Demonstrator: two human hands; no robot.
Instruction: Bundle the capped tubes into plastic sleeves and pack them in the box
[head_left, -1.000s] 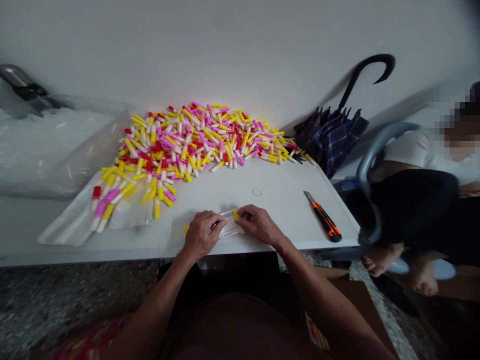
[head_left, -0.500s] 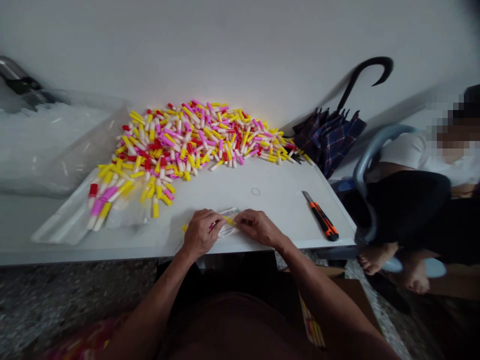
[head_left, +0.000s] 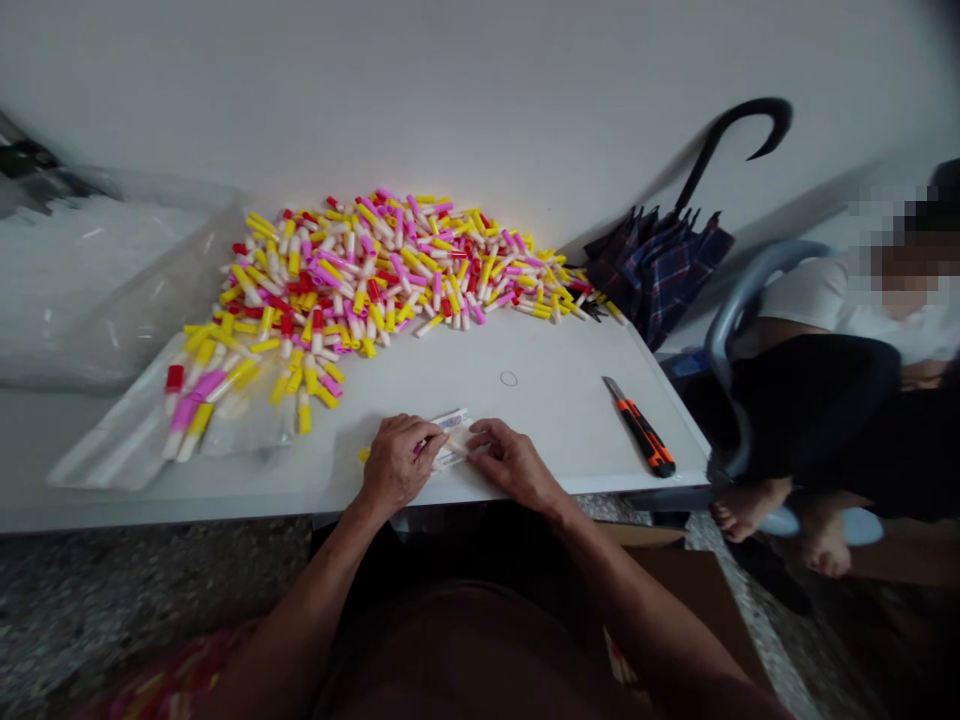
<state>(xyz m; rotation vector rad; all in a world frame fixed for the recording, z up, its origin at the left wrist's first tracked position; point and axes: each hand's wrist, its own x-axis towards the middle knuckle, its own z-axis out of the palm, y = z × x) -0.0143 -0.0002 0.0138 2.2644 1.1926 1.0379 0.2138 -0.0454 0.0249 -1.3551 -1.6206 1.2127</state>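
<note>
Along the white table [head_left: 540, 430], colored plastic tubes [head_left: 352, 270] lying heaped, a box cutter [head_left: 641, 428] resting nearby. Left fingers [head_left: 409, 432] clenching a small tube [head_left: 421, 447] over a paper slip [head_left: 454, 425], right fingers [head_left: 480, 437] curling against the slip, grip unclear.

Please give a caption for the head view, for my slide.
Left hand and right hand touch a white printed label beside heaped yellow, pink and red plastic tubes.

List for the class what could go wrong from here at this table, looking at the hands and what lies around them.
The loose heap of coloured tubes could slide, sending tubes rolling off the table. The orange utility knife seems to have its blade out, near the right hand and a seated person, so a knock might cut someone. The small paper label, between that hand and the left hand, sits near the front edge and might slip off.
</note>
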